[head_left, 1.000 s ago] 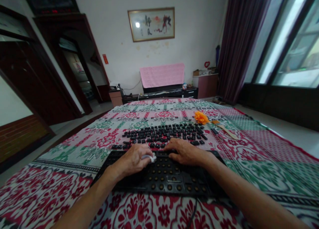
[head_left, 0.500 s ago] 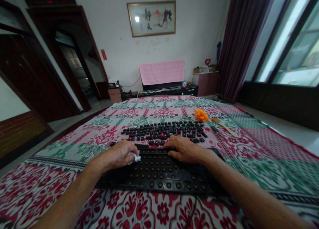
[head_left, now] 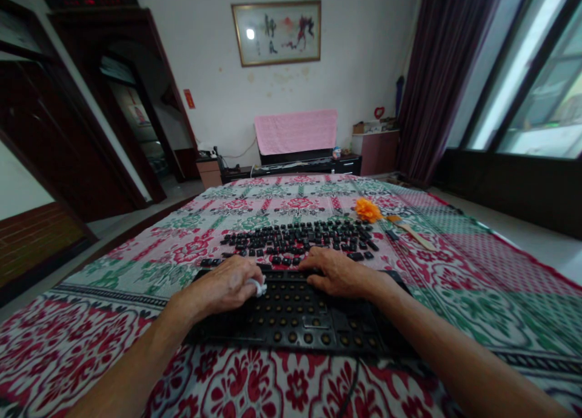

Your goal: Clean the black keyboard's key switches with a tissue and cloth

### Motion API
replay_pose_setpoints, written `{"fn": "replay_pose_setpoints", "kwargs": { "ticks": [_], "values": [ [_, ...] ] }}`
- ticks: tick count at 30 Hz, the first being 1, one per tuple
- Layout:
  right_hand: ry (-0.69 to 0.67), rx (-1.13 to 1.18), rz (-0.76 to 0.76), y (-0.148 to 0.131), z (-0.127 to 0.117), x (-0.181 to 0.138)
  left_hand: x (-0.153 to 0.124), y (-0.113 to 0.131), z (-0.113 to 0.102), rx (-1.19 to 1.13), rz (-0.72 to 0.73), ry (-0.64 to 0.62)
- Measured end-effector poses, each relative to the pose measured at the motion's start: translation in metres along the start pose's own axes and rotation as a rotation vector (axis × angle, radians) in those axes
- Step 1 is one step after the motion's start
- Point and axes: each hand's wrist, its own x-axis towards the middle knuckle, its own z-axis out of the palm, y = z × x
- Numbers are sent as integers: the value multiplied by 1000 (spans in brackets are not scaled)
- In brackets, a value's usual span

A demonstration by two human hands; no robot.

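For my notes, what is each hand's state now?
Left hand: closed, holding a white wad.
Right hand: partly open, resting on the keyboard.

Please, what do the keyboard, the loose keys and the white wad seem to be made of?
Keyboard: probably hard black plastic, glossy by its highlights.
Keys: likely black plastic, with small glints.
Wad: soft, matte tissue or cloth, by its crumpled edge; I cannot tell which.

From here I see a gold-framed picture (head_left: pixel 276 34) hanging on the wall (head_left: pixel 200 36) above a pink cloth (head_left: pixel 295 132), and a dark purple curtain (head_left: pixel 441 72) beside the window (head_left: pixel 541 103).
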Motion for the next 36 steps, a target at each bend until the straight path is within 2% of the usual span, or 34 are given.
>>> {"fn": "replay_pose_setpoints", "kwargs": {
  "ticks": [5,9,17,19,23,27,31,36],
  "values": [
    [-8,-17,15,2,2,0,7,18,4,-2,121,15],
    [-5,-21,16,2,2,0,9,28,12,59,137,-8],
    [4,-1,-20,1,1,0,-4,8,1,2,14,-91],
    [5,2,-18,1,1,0,-2,8,2,-21,14,-73],
    [4,4,-9,2,1,1,9,23,11,-35,115,24],
    [-3,-2,-23,3,2,1,14,35,17,14,179,18],
    [-2,-5,-12,3,2,1,7,27,13,18,185,-19],
    [0,-2,-12,3,2,0,1,13,8,-22,116,-32]
  ]
}}
